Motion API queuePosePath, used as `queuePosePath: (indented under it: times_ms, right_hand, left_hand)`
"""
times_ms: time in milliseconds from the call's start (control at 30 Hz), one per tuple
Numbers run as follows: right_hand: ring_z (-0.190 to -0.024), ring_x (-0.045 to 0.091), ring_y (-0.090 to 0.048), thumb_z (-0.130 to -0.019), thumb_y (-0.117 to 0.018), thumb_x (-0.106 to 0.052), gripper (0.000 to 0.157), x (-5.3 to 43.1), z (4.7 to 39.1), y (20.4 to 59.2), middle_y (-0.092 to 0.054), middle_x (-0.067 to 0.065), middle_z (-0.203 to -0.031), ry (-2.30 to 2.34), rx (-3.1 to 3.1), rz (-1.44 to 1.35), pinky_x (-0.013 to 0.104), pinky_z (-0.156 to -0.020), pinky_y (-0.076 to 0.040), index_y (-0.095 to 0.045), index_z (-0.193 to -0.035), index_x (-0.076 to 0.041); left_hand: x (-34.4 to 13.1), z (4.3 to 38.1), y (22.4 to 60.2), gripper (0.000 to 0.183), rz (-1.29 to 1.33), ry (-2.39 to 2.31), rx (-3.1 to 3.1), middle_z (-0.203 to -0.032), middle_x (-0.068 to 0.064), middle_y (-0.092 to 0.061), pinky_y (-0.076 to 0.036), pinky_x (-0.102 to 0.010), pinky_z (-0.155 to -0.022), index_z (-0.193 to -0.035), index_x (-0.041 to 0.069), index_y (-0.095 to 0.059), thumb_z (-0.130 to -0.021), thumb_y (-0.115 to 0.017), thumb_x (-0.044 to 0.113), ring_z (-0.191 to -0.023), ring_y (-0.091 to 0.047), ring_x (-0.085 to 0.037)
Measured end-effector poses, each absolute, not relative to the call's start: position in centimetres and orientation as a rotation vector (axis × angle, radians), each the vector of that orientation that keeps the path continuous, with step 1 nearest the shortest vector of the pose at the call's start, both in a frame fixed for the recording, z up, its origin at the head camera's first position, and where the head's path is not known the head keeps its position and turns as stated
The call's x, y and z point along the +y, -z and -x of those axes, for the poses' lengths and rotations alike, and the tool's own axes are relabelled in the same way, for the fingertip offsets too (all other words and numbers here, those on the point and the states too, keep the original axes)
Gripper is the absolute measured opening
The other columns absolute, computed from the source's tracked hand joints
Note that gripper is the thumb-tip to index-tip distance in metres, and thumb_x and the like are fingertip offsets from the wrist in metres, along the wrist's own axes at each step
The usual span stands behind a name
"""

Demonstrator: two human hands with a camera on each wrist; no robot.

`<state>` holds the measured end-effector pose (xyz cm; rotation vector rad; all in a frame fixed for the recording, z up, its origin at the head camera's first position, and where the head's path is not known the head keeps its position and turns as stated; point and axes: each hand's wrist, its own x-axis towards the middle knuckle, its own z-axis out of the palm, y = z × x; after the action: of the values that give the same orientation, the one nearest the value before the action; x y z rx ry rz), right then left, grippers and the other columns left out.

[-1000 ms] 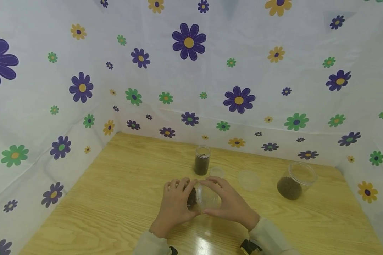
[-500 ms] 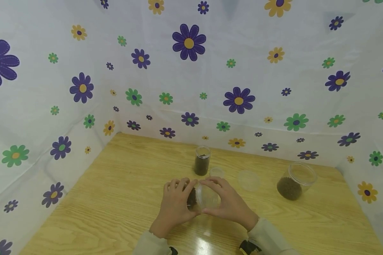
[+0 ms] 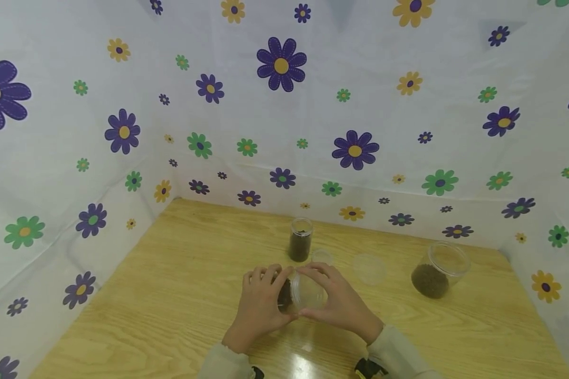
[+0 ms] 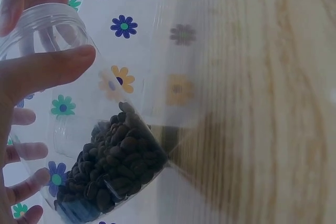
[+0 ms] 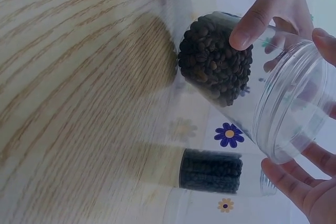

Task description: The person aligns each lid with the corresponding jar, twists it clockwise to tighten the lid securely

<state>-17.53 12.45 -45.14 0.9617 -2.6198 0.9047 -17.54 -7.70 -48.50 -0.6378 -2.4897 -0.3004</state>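
My left hand [image 3: 263, 301] is part-closed around the body of the clear jar [image 3: 305, 293], thumb on one side, fingers spread on the other. This grip spans the round wall and, in my judgement, supplies the main support. My right hand [image 3: 342, 299] is curved to a similar width, thumb and fingertips at opposite sides of the rim, palm clear of it; this likely steadies the mouth without covering it.

Jar position: front middle of the table [image 3: 170, 300], between my hands, tilted with its mouth toward my right. The lower base edge appears to rest on the wood, which would take part of the load; contact cannot be confirmed. The dark beans [image 5: 218, 61] lie slumped in the base end, well short of the mouth, presumably why this tilt spills none.

Beyond the hands, a narrow jar [image 3: 300, 246] stands upright with dark contents. A small clear disc [image 3: 323, 257] lies just beside it and a large clear disc [image 3: 370, 269] farther right. Both lie flat, probably as lids set aside within reach. A wide jar [image 3: 438, 271], partly filled with dark material, stands well apart at right, likely out of the way of my elbows. A flowered sheet [image 3: 313, 116] encloses the back and sides, probably as a screen.
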Motion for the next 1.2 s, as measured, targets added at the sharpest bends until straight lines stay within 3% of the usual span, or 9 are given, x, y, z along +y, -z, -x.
queuePosePath:
  times_ms: [233,400,533,900,1200]
  right_hand:
    - [-0.126,0.023,-0.045,-0.07,-0.082,-0.035,0.086,12.6,17.6,45.3,-0.043,0.003,-0.14,-1.053,-2.652,-0.984,0.042,-0.094,-0.049,-0.038,-0.142,-0.019]
    - [-0.128,0.024,-0.042,-0.07,-0.081,-0.037,0.098,12.4,18.0,45.5,-0.038,0.003,-0.145,-1.283,-2.684,-0.96,0.046,-0.095,-0.047,-0.023,-0.148,-0.026]
    - [-0.129,0.025,-0.042,-0.07,-0.082,-0.035,0.101,12.0,18.3,45.9,-0.038,0.005,-0.145,-1.377,-2.688,-0.93,0.045,-0.097,-0.047,-0.019,-0.149,-0.029]
    - [-0.119,0.032,-0.051,-0.076,-0.078,-0.021,0.09,10.9,19.7,47.8,-0.046,0.012,-0.137,-1.536,-2.683,-0.937,0.05,-0.095,-0.046,-0.024,-0.147,-0.019]
    - [-0.118,0.031,-0.053,-0.082,-0.073,-0.023,0.07,8.5,20.9,49.2,-0.05,0.012,-0.134,-1.637,-2.709,-0.977,0.047,-0.096,-0.048,-0.037,-0.141,-0.012]
  left_hand:
    - [-7.8,17.7,48.9,0.096,0.597,0.307,-2.497,-0.11,0.001,-0.056,-0.045,-0.048,-0.084,-0.125,0.026,-0.051,-0.045,-0.08,0.069,-0.097,-0.053,-0.023]
    - [-8.5,17.7,48.9,0.1,0.551,0.332,-2.552,-0.113,-0.002,-0.058,-0.045,-0.05,-0.087,-0.127,0.023,-0.05,-0.045,-0.076,0.074,-0.101,-0.055,-0.026]
    - [-9.3,17.8,48.9,0.1,0.496,0.463,-2.595,-0.116,-0.004,-0.059,-0.045,-0.054,-0.089,-0.129,0.021,-0.05,-0.046,-0.081,0.067,-0.104,-0.057,-0.029]
    - [-11.7,18.3,49.4,0.098,0.388,0.834,-2.633,-0.121,-0.007,-0.056,-0.041,-0.062,-0.093,-0.133,0.017,-0.046,-0.051,-0.088,0.049,-0.11,-0.055,-0.031]
    - [-13.1,18.7,50.1,0.099,0.259,1.28,-2.64,-0.132,-0.006,-0.052,-0.043,-0.053,-0.098,-0.136,0.014,-0.043,-0.053,-0.09,0.041,-0.121,-0.051,-0.028]
